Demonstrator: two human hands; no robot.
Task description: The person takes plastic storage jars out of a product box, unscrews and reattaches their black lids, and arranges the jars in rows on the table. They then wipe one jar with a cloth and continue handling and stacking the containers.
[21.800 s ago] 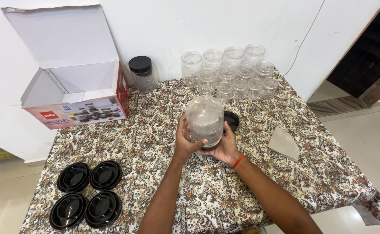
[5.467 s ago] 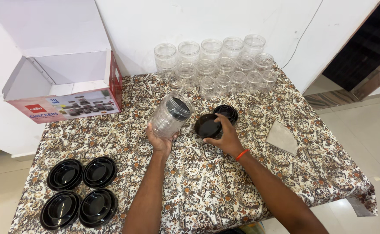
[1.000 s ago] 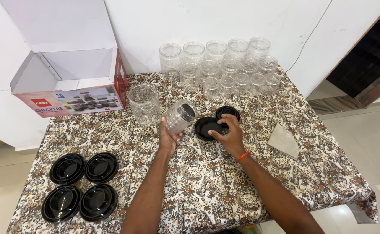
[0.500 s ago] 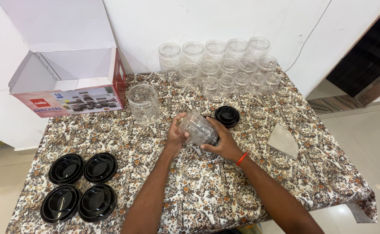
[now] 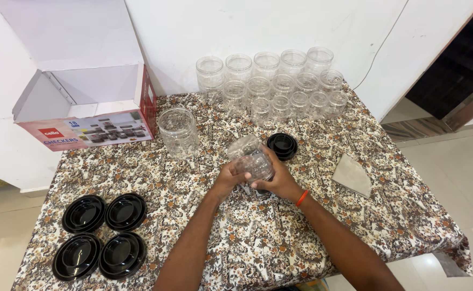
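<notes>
Both hands hold one small clear jar point(image 5: 251, 159) above the middle of the worktop point(image 5: 279, 237), which is covered with a flowered cloth. The left hand point(image 5: 230, 179) grips the jar from the left side, and the right hand point(image 5: 279, 180) is wrapped around it from the right and below. The jar is tilted, with its open mouth turned up and to the left. A black lid point(image 5: 282, 145) lies just behind the right hand. A bigger clear jar point(image 5: 178, 132) stands upright to the left, apart from the hands. Many empty jars point(image 5: 271, 83) stand in rows near the wall. Four black lids point(image 5: 99, 236) lie at the left front corner. An open cardboard box point(image 5: 85, 105) stands at the back left.
</notes>
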